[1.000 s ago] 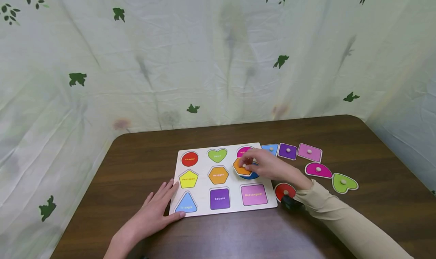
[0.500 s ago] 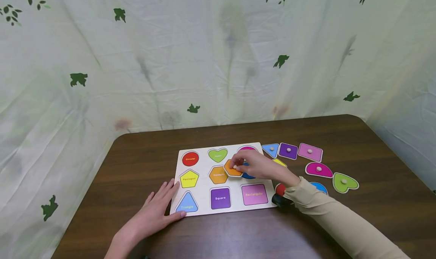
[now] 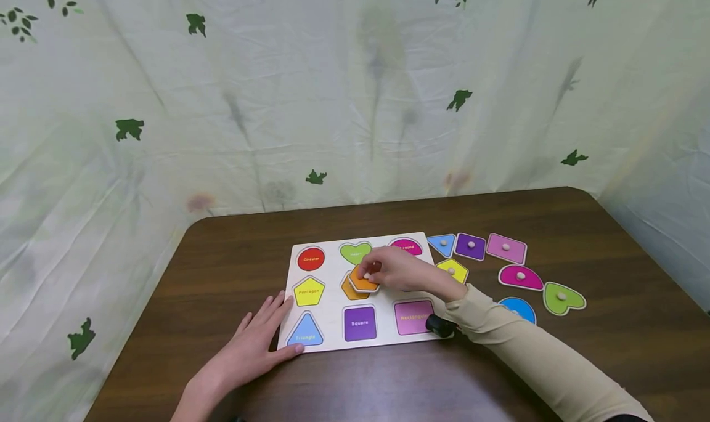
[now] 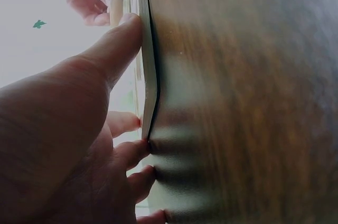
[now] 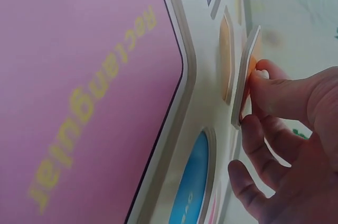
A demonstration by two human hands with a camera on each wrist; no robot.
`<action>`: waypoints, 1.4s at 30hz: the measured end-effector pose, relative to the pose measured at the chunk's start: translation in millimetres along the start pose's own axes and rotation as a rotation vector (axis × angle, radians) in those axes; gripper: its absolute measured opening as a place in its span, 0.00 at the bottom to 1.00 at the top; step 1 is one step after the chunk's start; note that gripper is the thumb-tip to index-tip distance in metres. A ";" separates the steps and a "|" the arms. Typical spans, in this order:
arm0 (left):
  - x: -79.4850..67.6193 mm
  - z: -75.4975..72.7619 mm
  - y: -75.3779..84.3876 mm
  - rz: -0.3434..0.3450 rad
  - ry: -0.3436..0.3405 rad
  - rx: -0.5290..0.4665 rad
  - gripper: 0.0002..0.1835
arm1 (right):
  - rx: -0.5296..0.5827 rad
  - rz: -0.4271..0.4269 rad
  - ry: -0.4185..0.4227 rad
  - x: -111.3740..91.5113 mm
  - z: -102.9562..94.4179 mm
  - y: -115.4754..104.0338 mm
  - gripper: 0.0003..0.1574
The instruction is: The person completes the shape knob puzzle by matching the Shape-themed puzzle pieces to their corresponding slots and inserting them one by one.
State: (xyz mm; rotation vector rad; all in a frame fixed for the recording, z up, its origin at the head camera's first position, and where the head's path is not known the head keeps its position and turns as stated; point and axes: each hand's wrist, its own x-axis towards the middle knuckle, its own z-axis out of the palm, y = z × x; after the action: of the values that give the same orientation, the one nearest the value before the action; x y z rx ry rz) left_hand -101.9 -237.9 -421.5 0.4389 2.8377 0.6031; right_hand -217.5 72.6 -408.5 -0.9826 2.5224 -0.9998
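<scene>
A white shape-puzzle board (image 3: 331, 311) lies on the table, with labelled coloured recesses. My right hand (image 3: 402, 269) pinches the small knob of an orange hexagon puzzle piece (image 3: 363, 283). That piece overlaps the orange hexagon recess (image 3: 351, 291) in the head view. Seen from the right wrist, the piece (image 5: 247, 84) stands off the board's face, tilted, with a gap to the recess (image 5: 226, 60). My left hand (image 3: 249, 342) rests at the board's left edge, fingers spread and thumb on the front left corner. The blue oval recess is hidden by my right hand in the head view.
Right of the board lie a blue triangle (image 3: 442, 244), purple square (image 3: 470, 247), pink rectangle (image 3: 506, 248), yellow pentagon (image 3: 453, 268), magenta half-round (image 3: 520, 277), green heart (image 3: 563, 299) and blue oval (image 3: 518, 309). My right sleeve (image 3: 510, 336) crosses the table beside them. A curtain hangs behind.
My right hand has carried the hexagon piece leftward from over the blue oval recess to the hexagon recess. The red circle piece is now hidden under the right arm. My left hand stays put.
</scene>
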 end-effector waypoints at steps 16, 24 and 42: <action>0.0 -1.1 1.9 -0.037 -0.021 -0.016 0.54 | -0.057 0.017 -0.092 16.6 11.6 -7.6 0.11; 0.8 -0.1 1.0 -0.036 -0.020 -0.011 0.54 | -0.074 0.020 -0.096 17.9 11.9 -6.2 0.11; 0.1 0.2 0.6 -0.020 -0.006 -0.003 0.54 | -0.021 0.024 -0.024 2.9 -1.5 -11.4 0.14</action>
State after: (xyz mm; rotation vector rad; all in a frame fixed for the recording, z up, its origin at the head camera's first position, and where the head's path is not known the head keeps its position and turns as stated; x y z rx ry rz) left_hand -101.8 -237.3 -421.4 0.4102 2.8317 0.6018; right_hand -214.6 65.4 -399.6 -0.9615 2.5246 -0.9507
